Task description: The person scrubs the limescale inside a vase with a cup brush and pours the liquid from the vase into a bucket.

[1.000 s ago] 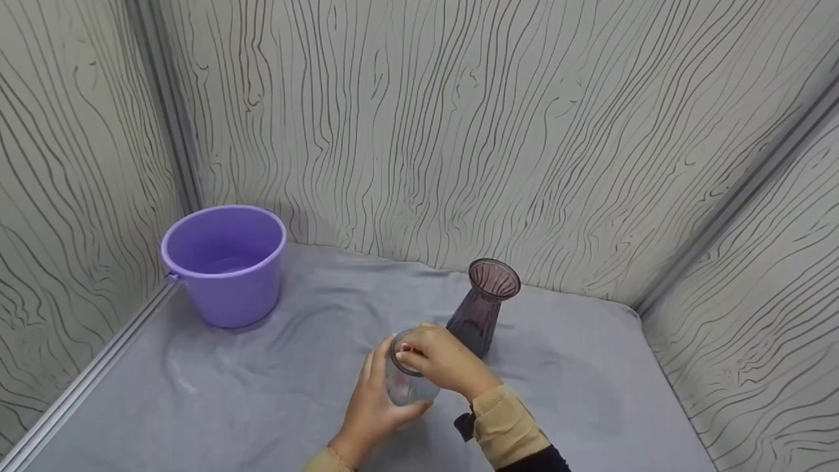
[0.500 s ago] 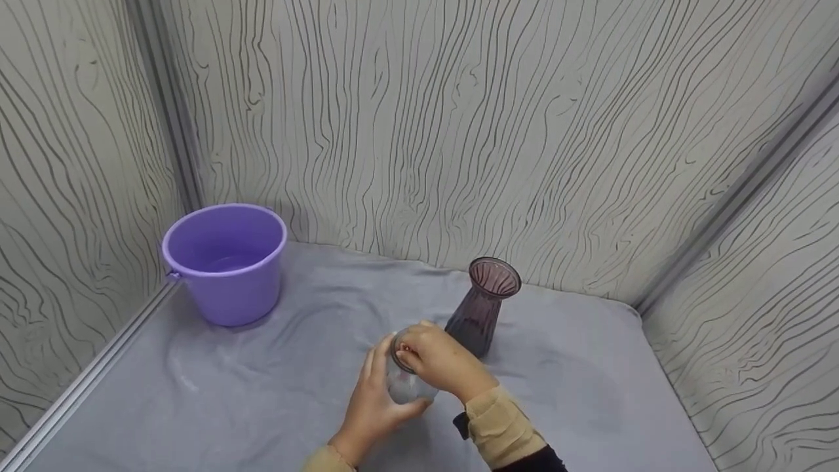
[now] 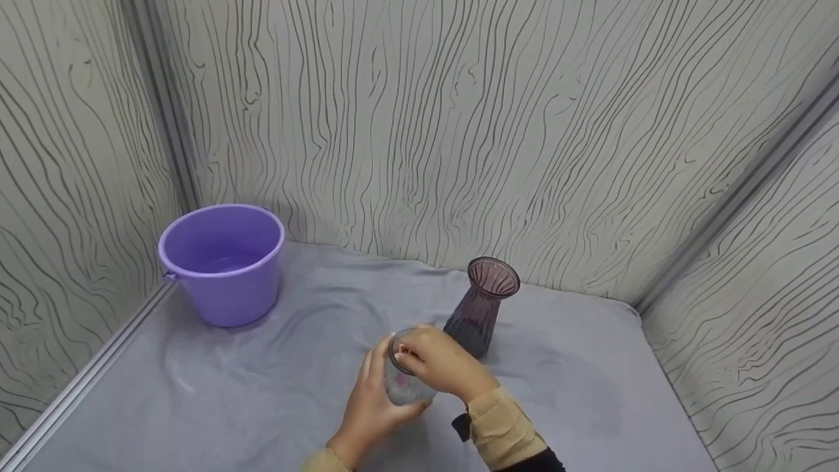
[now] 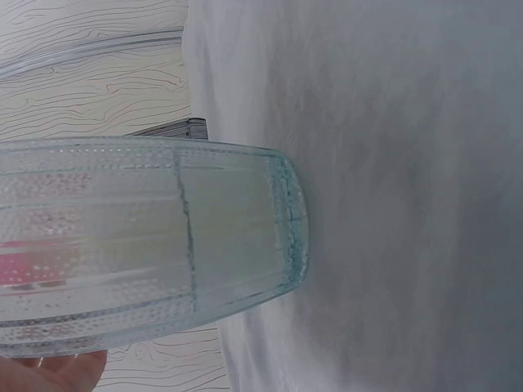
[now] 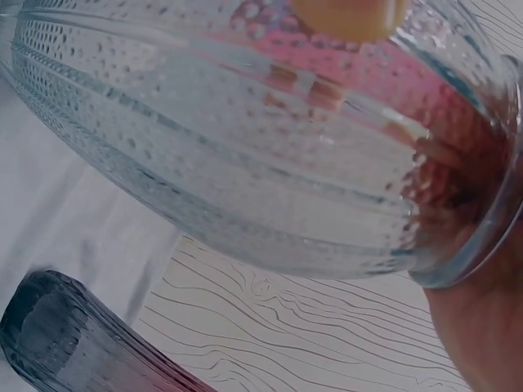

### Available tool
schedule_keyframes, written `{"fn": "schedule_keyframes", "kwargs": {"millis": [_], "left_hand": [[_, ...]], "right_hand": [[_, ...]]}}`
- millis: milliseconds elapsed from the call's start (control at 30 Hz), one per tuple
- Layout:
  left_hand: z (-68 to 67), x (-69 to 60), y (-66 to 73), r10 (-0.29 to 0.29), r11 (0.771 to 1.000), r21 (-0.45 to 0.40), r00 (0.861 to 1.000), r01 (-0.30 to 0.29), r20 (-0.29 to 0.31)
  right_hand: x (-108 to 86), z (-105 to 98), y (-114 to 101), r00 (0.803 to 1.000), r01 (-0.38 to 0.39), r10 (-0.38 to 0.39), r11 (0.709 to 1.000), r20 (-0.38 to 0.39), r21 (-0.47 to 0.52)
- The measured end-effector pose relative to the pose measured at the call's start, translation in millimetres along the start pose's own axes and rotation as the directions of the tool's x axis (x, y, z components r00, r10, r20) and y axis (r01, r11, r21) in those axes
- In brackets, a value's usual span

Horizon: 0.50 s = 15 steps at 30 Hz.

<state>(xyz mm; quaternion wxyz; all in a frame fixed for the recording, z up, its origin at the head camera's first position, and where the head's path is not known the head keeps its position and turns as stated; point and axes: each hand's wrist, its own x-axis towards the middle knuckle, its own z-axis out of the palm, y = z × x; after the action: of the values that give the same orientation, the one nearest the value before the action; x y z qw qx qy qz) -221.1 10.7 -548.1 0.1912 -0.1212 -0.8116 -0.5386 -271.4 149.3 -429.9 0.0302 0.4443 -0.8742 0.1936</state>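
The left hand grips the side of a clear glass vase, thumb on the near side and fingers along the far side. The right hand reaches over the vase's rim, its fingers curled into the mouth and closed on a pink item inside. That item shows through the wall in the upper part of the vase, too distorted by the glass to identify.

The vase is roughly upright, near the person's side of the bench; whether its base touches the surface cannot be told. It is transparent with a faint blue-green tint, strongest at the thick base. Raised dots cover its wall in panels divided by smooth lengthwise ribs. The body narrows toward the bottom, where a plain, undotted band runs, and a rounded rim circles the mouth.

Just beyond the vase and to its right stands a purple ribbed glass vase, upright, with a flared mouth and a darker, bluish lower part. Well to the left of the clear vase and farther back is a lilac plastic bucket. Under and around it all, a rumpled grey cloth covers the bench. Behind rise pale wall panels with dark wood-grain lines.
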Motion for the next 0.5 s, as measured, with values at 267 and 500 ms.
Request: {"fn": "schedule_keyframes", "kwargs": {"millis": [267,500], "left_hand": [[-0.4,0.3,-2.0,0.028,1.0,0.013,1.0,-0.028,-0.011],[-0.5,0.0,-1.9,0.011,1.0,0.007,1.0,-0.011,-0.006]], "right_hand": [[-0.6,5.0,1.2,0.995,0.022,-0.021,1.0,-0.093,0.006],[1.1,6.6,-3.3,0.997,0.021,-0.027,0.998,-0.077,-0.067]]}}
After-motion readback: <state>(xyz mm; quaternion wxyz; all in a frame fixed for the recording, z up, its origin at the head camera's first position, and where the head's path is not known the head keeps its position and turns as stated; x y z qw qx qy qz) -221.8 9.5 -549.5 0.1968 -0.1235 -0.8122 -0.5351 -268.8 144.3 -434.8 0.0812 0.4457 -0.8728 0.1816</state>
